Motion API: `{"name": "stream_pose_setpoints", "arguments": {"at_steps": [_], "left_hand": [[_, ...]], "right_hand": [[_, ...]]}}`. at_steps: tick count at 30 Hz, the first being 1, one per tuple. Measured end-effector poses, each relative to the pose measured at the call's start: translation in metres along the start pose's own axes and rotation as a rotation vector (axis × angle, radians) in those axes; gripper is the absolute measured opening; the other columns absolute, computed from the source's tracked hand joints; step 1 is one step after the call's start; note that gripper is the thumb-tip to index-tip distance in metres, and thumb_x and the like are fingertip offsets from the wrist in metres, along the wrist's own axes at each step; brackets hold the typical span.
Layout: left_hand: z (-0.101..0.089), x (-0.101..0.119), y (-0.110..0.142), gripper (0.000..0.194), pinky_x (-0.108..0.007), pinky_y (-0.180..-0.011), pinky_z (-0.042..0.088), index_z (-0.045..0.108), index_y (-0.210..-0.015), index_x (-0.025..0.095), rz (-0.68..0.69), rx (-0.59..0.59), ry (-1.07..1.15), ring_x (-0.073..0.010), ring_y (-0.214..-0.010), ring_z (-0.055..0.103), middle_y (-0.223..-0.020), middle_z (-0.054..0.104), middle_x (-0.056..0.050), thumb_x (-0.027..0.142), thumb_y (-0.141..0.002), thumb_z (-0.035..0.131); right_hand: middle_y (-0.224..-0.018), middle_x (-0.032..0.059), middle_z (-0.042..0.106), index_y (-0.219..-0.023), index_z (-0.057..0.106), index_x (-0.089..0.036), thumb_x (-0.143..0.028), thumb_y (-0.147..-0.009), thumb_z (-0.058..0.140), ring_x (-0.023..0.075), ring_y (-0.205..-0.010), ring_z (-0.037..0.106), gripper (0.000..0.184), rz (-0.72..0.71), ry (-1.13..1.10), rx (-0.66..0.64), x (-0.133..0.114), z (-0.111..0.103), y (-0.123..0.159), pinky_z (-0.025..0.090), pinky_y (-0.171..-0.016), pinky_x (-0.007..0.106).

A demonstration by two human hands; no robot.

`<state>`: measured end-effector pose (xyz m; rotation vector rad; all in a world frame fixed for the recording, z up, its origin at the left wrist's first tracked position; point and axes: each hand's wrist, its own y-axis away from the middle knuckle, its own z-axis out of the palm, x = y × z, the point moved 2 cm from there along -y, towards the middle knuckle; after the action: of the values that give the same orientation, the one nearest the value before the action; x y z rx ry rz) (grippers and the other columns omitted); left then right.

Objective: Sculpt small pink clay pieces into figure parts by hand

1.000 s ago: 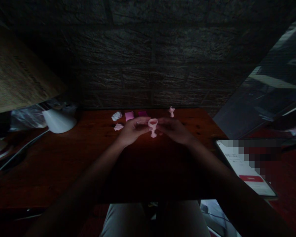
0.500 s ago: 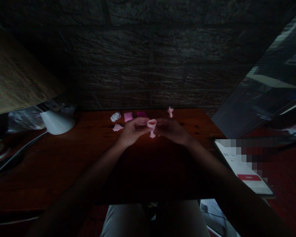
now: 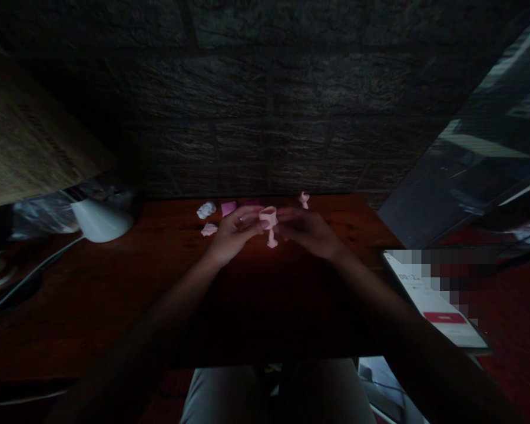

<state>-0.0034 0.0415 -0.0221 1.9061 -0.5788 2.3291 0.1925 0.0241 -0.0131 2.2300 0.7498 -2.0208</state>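
Observation:
A small pale pink clay cup (image 3: 268,219) with a round open top is pinched between my two hands at the middle of the table. My left hand (image 3: 230,237) grips its left side, with the thumb across the front and a ring on one finger. On the other side, my right hand (image 3: 308,233) closes its fingers around the cup's right edge; the fingertips are dim. Below the cup is a knobby pink clay stem (image 3: 272,239). Whether it is joined to the cup or stands on the table is hard to tell.
Behind my left hand lie a white lump (image 3: 206,210), a pink scrap (image 3: 209,229) and a pink square (image 3: 228,208). Another small pink clay piece (image 3: 304,199) stands behind my right hand. A lamp (image 3: 100,219) is at left, a phone (image 3: 441,306) at right.
The cup has shifted slightly up and left and turned a little in my fingers. More of the stem shows below it. Both hands keep their hold.

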Motion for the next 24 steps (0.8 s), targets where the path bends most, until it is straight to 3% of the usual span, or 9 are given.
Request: {"name": "stream_pose_setpoints", "arguments": {"at_steps": [3, 6, 12, 15, 20, 24], "left_hand": [[-0.001, 0.001, 0.000, 0.042, -0.028, -0.080, 0.060, 0.074, -0.105, 0.018, -0.072, 0.025, 0.120, -0.0184, -0.097, 0.074, -0.110, 0.078, -0.007, 0.032, -0.069, 0.092], [0.000, 0.001, 0.000, 0.040, -0.027, -0.078, 0.062, 0.074, -0.096, 0.017, -0.120, 0.010, 0.208, -0.0157, -0.087, 0.073, -0.097, 0.077, -0.004, 0.031, -0.065, 0.094], [0.007, 0.005, 0.004, 0.037, -0.027, -0.077, 0.061, 0.078, -0.097, 0.017, -0.139, -0.065, 0.202, -0.0150, -0.086, 0.073, -0.097, 0.077, -0.004, 0.024, -0.064, 0.094], [0.008, 0.007, 0.005, 0.032, -0.025, -0.074, 0.059, 0.080, -0.093, 0.017, -0.145, -0.076, 0.194, -0.0148, -0.085, 0.072, -0.095, 0.077, -0.004, 0.025, -0.065, 0.094], [0.009, 0.011, 0.005, 0.033, -0.026, -0.078, 0.058, 0.081, -0.094, 0.018, -0.144, -0.061, 0.181, -0.0161, -0.088, 0.073, -0.096, 0.078, -0.005, 0.027, -0.065, 0.095], [0.011, 0.013, 0.006, 0.034, -0.026, -0.077, 0.058, 0.081, -0.095, 0.019, -0.130, -0.080, 0.174, -0.0175, -0.088, 0.074, -0.098, 0.079, -0.006, 0.031, -0.066, 0.094]], "right_hand": [[-0.108, 0.0078, 0.073, -0.124, 0.064, -0.020, -0.031, -0.084, 0.077, 0.0159, -0.078, 0.067, 0.043, -0.046, 0.035, 0.050, -0.005, 0.000, 0.002, 0.056, -0.070, 0.031], [-0.103, 0.0026, 0.067, -0.131, 0.060, -0.025, -0.028, -0.082, 0.080, 0.0141, -0.077, 0.063, 0.053, -0.161, 0.162, 0.095, -0.012, 0.001, 0.006, 0.052, -0.068, 0.029], [-0.071, -0.0067, 0.053, -0.110, 0.064, -0.021, -0.028, -0.083, 0.080, 0.0110, -0.063, 0.052, 0.032, -0.187, 0.292, -0.005, -0.020, 0.004, 0.009, 0.041, -0.058, 0.024], [-0.068, -0.0074, 0.053, -0.109, 0.063, -0.018, -0.031, -0.083, 0.080, 0.0105, -0.060, 0.050, 0.033, -0.145, 0.289, -0.035, -0.021, 0.004, 0.009, 0.037, -0.056, 0.023], [-0.070, -0.0052, 0.054, -0.093, 0.065, -0.017, -0.035, -0.090, 0.073, 0.0106, -0.064, 0.049, 0.020, -0.126, 0.244, -0.164, -0.025, 0.008, 0.010, 0.038, -0.059, 0.023], [-0.072, -0.0036, 0.059, -0.098, 0.068, -0.016, -0.036, -0.093, 0.070, 0.0107, -0.064, 0.051, 0.020, -0.115, 0.317, -0.177, -0.026, 0.008, 0.011, 0.039, -0.060, 0.023]]}}
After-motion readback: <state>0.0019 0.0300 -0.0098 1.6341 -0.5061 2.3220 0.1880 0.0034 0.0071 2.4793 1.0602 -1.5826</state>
